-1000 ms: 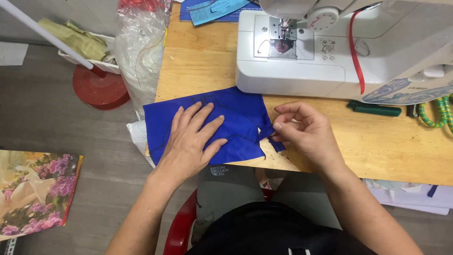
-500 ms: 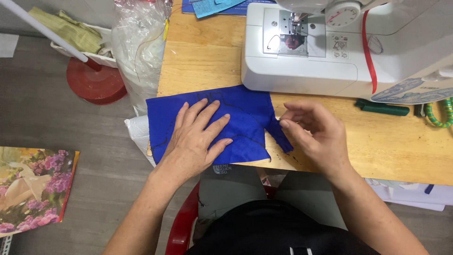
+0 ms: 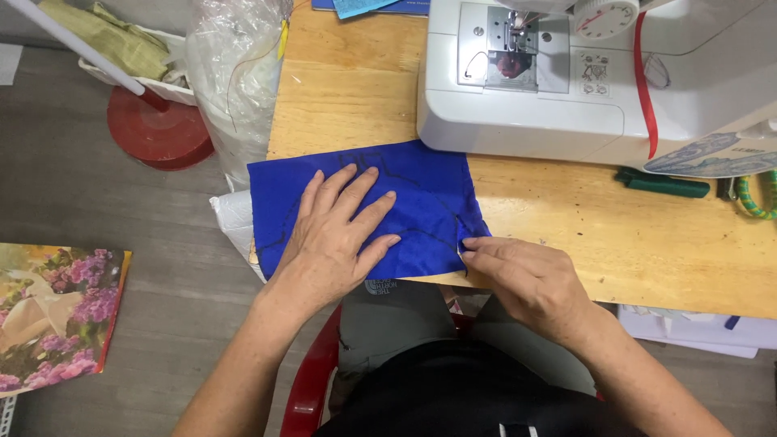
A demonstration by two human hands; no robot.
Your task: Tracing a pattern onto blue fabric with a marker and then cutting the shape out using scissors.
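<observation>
L hand still flat, fingers spread, pinning blue fabric on worktop edge. R hand now lower, pinching fabric's near-right corner; I read it as smoothing/aligning before sewing machine.

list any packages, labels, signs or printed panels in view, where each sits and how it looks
Clear plastic bag: left table edge, crumpled, bulging.
Diagram label: sewing machine front, small, pale square with dark drawings.
Flowered panel: floor at far left, flat rectangle, purple blooms.
Patterned sticker: machine's right end, oval, blue-grey.
</observation>
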